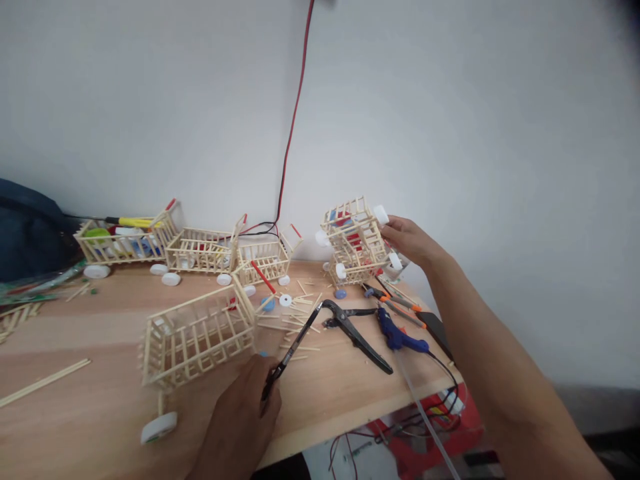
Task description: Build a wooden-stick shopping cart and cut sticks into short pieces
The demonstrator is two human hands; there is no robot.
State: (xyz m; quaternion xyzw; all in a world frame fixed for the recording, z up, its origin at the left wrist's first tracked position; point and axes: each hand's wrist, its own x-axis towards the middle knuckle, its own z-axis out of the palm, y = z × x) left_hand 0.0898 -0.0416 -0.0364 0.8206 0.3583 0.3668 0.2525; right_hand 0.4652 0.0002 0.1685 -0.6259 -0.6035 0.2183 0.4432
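Reaching across the wooden table (75,413), my right hand (407,240) clasps the small stick cart (355,243) at the far edge near the wall. My fingers are closed on its wheeled side, and the cart is tilted off its wheels. My left hand (240,417) lies close to me, fingers curled over one handle end of the black pliers (350,327). That grip seems closed, though my knuckles hide the fingertips. A blue glue gun (397,337) lies just beside the pliers. A larger stick cart (197,337) lies on its side near my left hand, with loose sticks (295,317) scattered beyond it.
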